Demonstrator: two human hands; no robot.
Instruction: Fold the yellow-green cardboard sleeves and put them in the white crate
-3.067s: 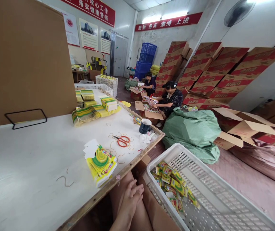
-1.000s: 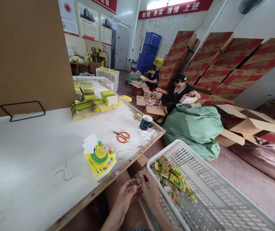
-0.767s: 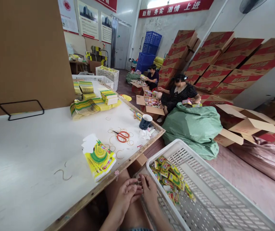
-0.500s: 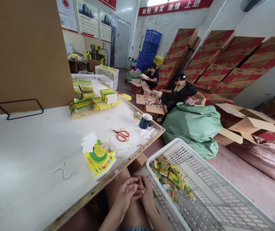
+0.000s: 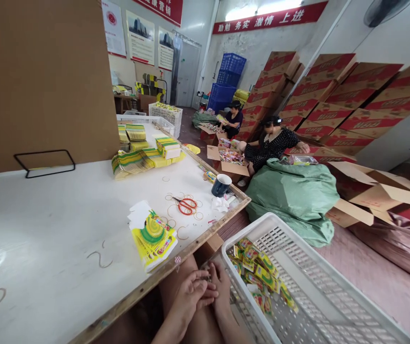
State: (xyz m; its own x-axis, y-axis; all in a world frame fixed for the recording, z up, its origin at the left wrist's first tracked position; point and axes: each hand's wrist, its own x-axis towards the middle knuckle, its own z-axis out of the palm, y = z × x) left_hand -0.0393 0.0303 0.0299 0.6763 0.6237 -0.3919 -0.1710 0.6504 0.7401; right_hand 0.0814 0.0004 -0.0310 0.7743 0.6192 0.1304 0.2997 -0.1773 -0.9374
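Observation:
My left hand and my right hand rest together over my lap, between the table edge and the white crate. The fingers are loosely bent and apart, those of the left hand touching the right. I see nothing held in either hand. Nearest on the table, a fanned stack of yellow and green printed card packets lies near the wooden edge. On my right, small yellow and green packets lie in a heap in the white plastic crate.
Red-handled scissors lie among rubber bands on the white table. A dark mug stands by its corner, with stacked yellow cards behind. Beyond are a green sack, cartons and two seated people.
The view has shifted slightly up and left, so things sit lower and further right. My hands stay together. The nearer seated person's arm has moved, and a clear package now shows on the green sack.

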